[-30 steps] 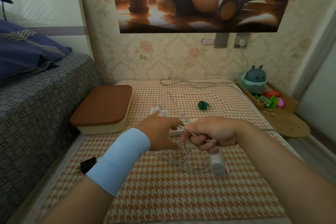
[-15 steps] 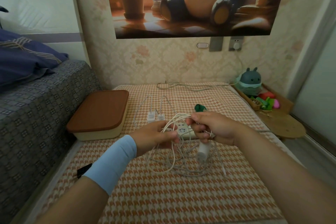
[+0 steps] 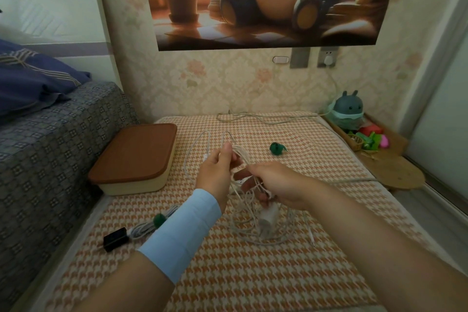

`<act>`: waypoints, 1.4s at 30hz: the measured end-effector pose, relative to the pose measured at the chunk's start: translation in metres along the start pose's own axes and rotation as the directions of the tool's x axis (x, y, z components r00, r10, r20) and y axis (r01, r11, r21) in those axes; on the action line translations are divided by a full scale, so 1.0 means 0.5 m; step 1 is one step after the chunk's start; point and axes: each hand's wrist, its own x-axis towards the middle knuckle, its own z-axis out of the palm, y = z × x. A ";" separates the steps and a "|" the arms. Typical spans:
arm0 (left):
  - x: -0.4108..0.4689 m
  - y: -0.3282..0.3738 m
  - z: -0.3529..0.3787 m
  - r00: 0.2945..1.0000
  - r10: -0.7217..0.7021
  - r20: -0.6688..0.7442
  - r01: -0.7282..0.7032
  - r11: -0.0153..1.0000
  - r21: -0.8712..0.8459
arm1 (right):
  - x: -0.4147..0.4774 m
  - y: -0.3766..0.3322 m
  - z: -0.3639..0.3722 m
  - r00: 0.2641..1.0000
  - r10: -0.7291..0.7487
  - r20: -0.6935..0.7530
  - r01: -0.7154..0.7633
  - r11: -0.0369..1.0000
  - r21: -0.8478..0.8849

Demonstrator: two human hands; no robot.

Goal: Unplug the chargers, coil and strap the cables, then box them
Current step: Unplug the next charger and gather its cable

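Partway in, judging by the layout. Right of the brown-lidded box (image 3: 136, 157), both hands raised over the houndstooth pad (image 3: 253, 281). Left hand (image 3: 217, 170) pinching a bundle of white cable (image 3: 241, 154) loops between thumb and fingertips. Right hand (image 3: 276, 185) curled round further strands of the same cable, with the white charger brick (image 3: 268, 218) dangling just below it. Looks unplugged, then, and mid-coil. Loose turns sprawled on the pad under the brick, so not tidy enough to strap yet.

In front of the box, nearer the camera: a black charger (image 3: 115, 238) with its grey cable bunched and cinched by a green strap (image 3: 159, 219). Seemingly one finished, though not boxed.

Further right of the box, beyond the hands: a second green strap (image 3: 277, 148) lying free, probably meant for this coil. Just right of the box's far corner: more thin white leads (image 3: 207, 139) in loose loops, unstrapped. Cannot tell whether plugged in.

Box lid on. Left to do, at a guess: finish winding, strap, deal with the remaining leads, open the box, pack everything.
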 end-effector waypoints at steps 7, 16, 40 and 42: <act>-0.027 0.023 0.011 0.974 0.165 0.156 -0.168 0.986 0.005 | -0.028 -0.033 0.019 0.971 -0.141 0.194 0.168 0.977 -0.131; -0.039 0.041 0.000 0.873 0.006 0.488 -0.110 0.977 0.184 | -0.045 -0.028 -0.007 0.969 -0.054 0.242 0.150 0.904 -0.399; -0.001 0.051 -0.013 0.694 -0.071 0.717 -0.720 -0.066 0.690 | -0.036 -0.004 -0.087 0.944 0.074 0.322 -0.016 0.984 -0.179; 0.002 0.051 -0.012 0.718 -0.089 0.691 -0.696 -0.070 0.715 | -0.033 -0.005 -0.091 0.951 0.061 0.303 0.001 0.979 -0.202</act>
